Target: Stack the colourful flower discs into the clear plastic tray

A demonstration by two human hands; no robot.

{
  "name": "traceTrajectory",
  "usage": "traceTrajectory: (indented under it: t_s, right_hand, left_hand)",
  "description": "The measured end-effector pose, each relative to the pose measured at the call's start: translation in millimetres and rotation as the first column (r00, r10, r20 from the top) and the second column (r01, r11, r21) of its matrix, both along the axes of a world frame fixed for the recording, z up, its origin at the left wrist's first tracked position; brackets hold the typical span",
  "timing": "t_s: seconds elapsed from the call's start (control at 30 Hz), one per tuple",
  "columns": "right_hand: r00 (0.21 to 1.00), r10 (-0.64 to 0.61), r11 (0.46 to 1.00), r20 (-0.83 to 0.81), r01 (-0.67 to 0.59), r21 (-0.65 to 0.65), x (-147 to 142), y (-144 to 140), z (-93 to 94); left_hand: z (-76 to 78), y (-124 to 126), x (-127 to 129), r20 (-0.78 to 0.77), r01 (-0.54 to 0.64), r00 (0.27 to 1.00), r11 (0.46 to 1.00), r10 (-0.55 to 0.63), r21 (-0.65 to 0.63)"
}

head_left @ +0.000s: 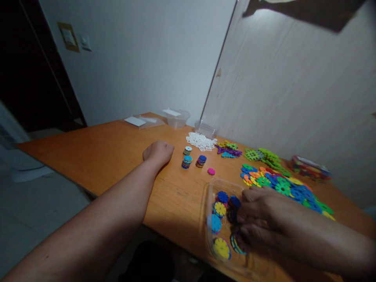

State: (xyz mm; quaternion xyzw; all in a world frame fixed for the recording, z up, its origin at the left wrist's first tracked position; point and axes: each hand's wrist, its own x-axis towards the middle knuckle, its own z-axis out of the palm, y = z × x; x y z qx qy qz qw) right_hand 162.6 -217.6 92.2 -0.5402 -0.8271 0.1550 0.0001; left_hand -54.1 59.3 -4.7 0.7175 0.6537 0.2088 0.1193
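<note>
**Two hands, one tray of discs**

Several flat plastic snowflake discs (219,208) in blue and yellow lie in a clear shallow plastic tray (209,188) at the table's near edge. The right hand (258,219) reaches into it, fingers curled down among the discs; whether they pinch one I cannot tell. The left hand (158,152) rests as a loose fist on the bare wood, well apart from the tray. Just beyond it stand three short stacks of discs (194,158) and a lone pink disc (211,171). Farther right lie a mixed colourful heap of discs (282,186), green pieces (266,156), purple pieces (228,149) and white square pieces (201,141). Clear empty containers (176,117) sit by the pale wall (141,58). The orange wooden table (102,149) stands over a grey floor
</note>
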Motion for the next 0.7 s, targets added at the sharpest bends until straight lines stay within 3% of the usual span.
traceTrajectory:
  t_s: [0.17,0.3,0.47,0.7]
  right_hand:
    - [0.979,-0.189,0.976,-0.073,0.195,0.097,16,35,1.8]
    - [0.933,-0.320,0.935,-0.164,0.339,0.105,30,83,-13.3]
    - [0.903,-0.394,0.914,-0.173,0.405,0.035,36,131,-45.0]
    - [0.886,-0.439,0.898,-0.153,0.440,-0.025,35,151,-67.5]
  left_hand:
    - [-3.7,4,-1,-0.004,0.008,1.000,1.000,-0.008,0.022]
    - [-3.1,4,-1,-0.002,0.002,1.000,1.000,-0.002,0.008]
    - [-2.4,2,-2,0.002,0.002,1.000,1.000,-0.002,0.016]
    - [0.6,-2,-1,-0.005,0.002,1.000,1.000,-0.002,-0.007]
